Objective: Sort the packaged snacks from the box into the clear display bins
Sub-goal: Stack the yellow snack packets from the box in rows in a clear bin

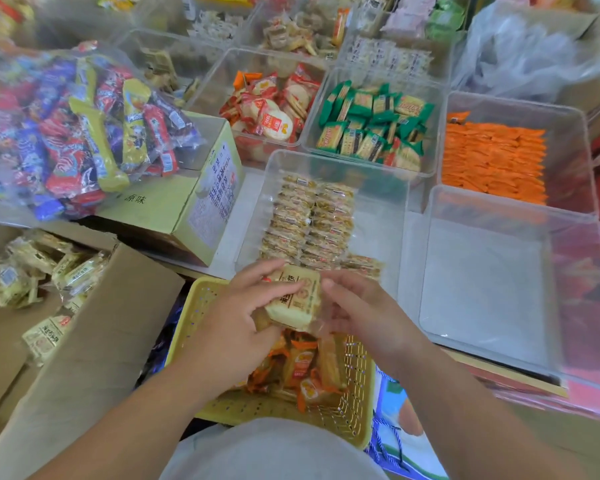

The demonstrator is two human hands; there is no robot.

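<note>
one packet, two hands

head view: the left hand [243,317] and right hand [357,313] together grip one pale yellow wrapped snack packet [293,301] above one yellow perforated plastic basket [201,296], just before one clear plastic bin [378,220] holding two rows of like packets.

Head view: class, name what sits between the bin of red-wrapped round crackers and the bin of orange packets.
Head view: a clear bin of green-wrapped packets stands between the cracker bin and the orange-packet bin.
</note>
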